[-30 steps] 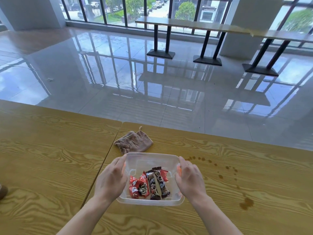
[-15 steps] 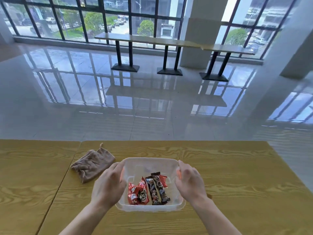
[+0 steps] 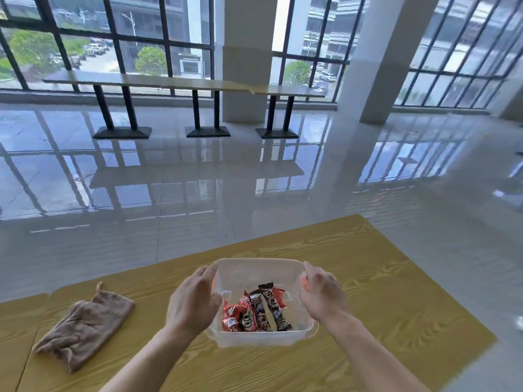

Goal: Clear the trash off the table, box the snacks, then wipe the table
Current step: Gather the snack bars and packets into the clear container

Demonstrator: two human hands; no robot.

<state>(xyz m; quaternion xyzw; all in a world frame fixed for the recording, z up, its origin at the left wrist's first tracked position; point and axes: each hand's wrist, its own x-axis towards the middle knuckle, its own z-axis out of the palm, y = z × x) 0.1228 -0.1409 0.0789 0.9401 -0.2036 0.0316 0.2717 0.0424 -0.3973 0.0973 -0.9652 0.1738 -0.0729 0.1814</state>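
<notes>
A clear plastic box point(image 3: 256, 271) sits on the wooden table point(image 3: 382, 292) straight in front of me. Inside it lie several wrapped snacks point(image 3: 254, 311), red packets on the left and dark bars on the right. My left hand point(image 3: 194, 299) grips the box's left wall and my right hand point(image 3: 321, 294) grips its right wall. A crumpled brown cloth point(image 3: 85, 325) lies flat on the table to the left of the box, apart from both hands.
The table's far edge runs just beyond the box and its right corner drops off to the glossy tiled floor point(image 3: 254, 179). A seam between two tabletops point(image 3: 25, 360) lies at the far left. Long bar tables point(image 3: 181, 83) stand by the windows.
Both hands have kept hold of the box. The view has swung right and upward, so the cloth now lies further left and the table's right end shows; the brown stains have left the view.
</notes>
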